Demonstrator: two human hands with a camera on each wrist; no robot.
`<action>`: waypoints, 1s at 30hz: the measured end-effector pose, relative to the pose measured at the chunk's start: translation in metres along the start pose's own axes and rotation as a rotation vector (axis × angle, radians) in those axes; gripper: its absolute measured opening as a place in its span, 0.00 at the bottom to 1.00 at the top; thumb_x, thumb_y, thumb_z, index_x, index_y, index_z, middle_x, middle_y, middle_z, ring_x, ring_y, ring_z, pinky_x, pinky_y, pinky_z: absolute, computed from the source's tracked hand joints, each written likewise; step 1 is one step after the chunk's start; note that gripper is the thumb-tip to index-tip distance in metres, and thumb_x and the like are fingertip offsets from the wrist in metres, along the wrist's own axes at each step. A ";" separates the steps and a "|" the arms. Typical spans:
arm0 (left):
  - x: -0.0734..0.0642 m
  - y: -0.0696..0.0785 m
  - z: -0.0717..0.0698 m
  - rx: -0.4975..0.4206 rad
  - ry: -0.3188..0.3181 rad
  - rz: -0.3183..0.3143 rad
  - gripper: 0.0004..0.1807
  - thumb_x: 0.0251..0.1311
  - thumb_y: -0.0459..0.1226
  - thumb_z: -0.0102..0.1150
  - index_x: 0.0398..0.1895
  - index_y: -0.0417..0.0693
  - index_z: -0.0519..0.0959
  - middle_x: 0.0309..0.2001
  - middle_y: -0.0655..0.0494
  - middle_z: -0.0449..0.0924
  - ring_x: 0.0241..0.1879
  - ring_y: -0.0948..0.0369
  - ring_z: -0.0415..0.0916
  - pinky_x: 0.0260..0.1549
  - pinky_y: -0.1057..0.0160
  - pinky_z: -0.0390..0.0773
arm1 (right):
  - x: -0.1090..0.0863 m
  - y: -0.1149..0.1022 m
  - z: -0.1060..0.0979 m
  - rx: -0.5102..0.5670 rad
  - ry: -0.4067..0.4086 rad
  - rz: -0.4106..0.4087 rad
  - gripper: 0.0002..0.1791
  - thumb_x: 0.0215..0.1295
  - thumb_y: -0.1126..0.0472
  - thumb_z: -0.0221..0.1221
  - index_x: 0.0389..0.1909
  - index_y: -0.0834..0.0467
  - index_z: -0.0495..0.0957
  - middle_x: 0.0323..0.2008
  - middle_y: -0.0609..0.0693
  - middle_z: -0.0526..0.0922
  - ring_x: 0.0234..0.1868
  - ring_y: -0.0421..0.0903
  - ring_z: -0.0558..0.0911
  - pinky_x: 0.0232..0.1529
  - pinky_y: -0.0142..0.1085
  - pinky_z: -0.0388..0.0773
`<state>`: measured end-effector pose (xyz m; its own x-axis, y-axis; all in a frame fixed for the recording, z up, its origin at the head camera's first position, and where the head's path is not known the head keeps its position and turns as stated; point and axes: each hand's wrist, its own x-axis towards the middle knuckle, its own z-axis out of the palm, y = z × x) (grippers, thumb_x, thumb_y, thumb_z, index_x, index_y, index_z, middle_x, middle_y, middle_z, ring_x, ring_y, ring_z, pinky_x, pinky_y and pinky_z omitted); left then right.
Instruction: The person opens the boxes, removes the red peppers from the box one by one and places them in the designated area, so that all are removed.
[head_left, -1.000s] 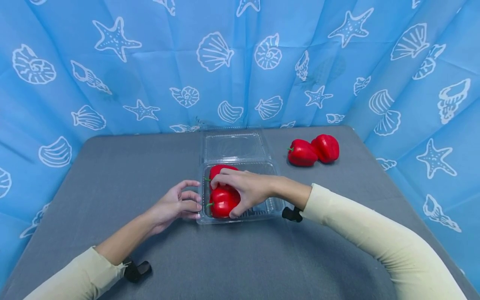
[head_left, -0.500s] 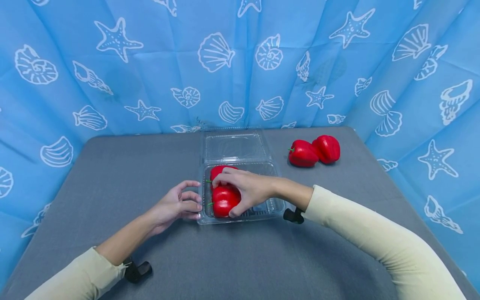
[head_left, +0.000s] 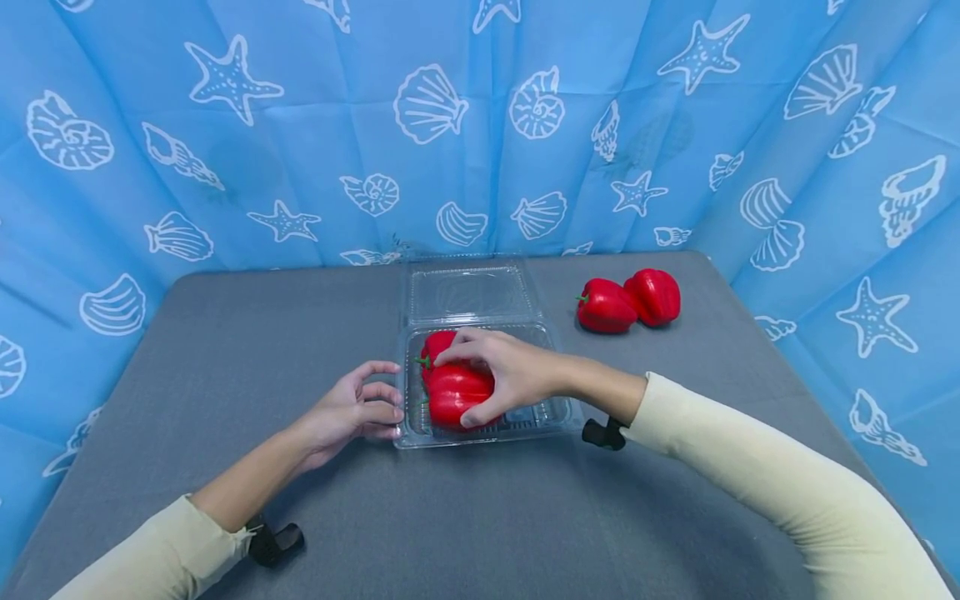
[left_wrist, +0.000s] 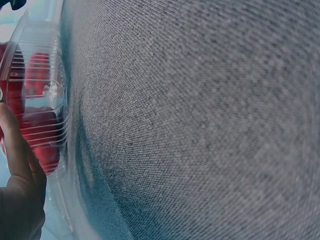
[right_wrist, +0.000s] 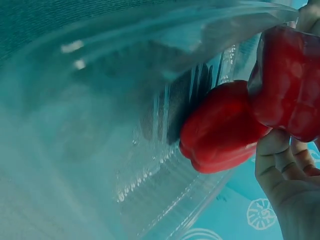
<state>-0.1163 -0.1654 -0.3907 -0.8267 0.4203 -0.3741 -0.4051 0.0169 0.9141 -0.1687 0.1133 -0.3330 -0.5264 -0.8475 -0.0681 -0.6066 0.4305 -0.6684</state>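
Note:
My right hand (head_left: 521,367) grips a red bell pepper (head_left: 452,402) over the left half of a clear plastic clamshell container (head_left: 437,441). Behind it in the container lies a second red bell pepper (head_left: 437,343), partly covered by the fingers. The right wrist view has the gripped pepper (right_wrist: 285,82) in front of the one lying in the container (right_wrist: 222,132). At the container's left edge my left hand (head_left: 341,417) rests its loosely bent fingertips, gripping nothing. Through the ribbed clear wall (left_wrist: 46,37), red peppers show in the left wrist view.
The container's clear lid (head_left: 468,296) lies folded back toward the rear edge of the grey table (head_left: 300,317). Two more bell peppers (head_left: 606,307) touch each other at the back right. A blue curtain (head_left: 315,125) with white shells and starfish hangs behind the table.
Over the last half second my right hand and the gripped pepper have shifted slightly right. More of the rear pepper's stem shows now. The left hand has stayed in place.

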 end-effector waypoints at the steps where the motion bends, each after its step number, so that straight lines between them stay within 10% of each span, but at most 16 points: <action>1: 0.000 0.000 0.000 0.002 0.003 0.000 0.37 0.61 0.29 0.63 0.70 0.43 0.55 0.41 0.51 0.78 0.36 0.57 0.79 0.44 0.57 0.84 | -0.002 0.000 -0.001 0.005 0.005 -0.002 0.40 0.47 0.50 0.72 0.65 0.52 0.73 0.57 0.45 0.71 0.58 0.43 0.70 0.47 0.35 0.81; 30: 0.000 0.000 0.002 0.016 0.031 -0.012 0.38 0.60 0.29 0.63 0.70 0.43 0.55 0.41 0.51 0.78 0.37 0.57 0.79 0.43 0.56 0.84 | -0.104 0.025 -0.044 -0.115 0.308 0.097 0.41 0.40 0.52 0.78 0.61 0.54 0.77 0.56 0.49 0.79 0.54 0.48 0.78 0.41 0.37 0.83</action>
<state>-0.1153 -0.1636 -0.3899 -0.8338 0.3916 -0.3893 -0.4088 0.0360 0.9119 -0.1555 0.2255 -0.3100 -0.7295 -0.6748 0.1113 -0.5988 0.5515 -0.5808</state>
